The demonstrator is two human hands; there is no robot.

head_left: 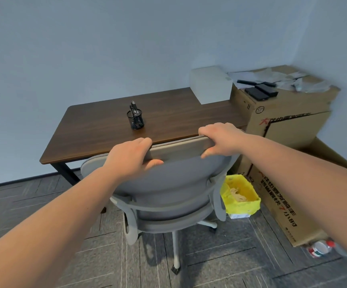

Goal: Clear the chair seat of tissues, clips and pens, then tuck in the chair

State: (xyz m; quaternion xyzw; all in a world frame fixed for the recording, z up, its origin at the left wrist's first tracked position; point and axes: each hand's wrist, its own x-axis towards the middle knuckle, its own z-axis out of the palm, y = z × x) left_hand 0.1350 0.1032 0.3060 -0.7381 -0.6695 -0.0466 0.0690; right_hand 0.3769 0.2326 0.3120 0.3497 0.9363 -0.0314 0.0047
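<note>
Grey office chair [168, 183], backrest top clasped by left hand [131, 156] and right hand [220, 138], facing the wooden desk [106, 129], apparently for tucking in.

The seat of the chair [169, 183] is hidden behind its backrest, so what lies on it cannot be told. Fingers of the left hand [130, 157] and right hand [220, 138] curl over the backrest's top edge, out of sight. Both forearms are cut off at the 7 and 4 o'clock edges. The desk's [106, 129] right legs are hidden. The pens in the holder [135, 119] are too small to count. Clutter on the box [288, 113] at 2 o'clock is blurred.
</note>
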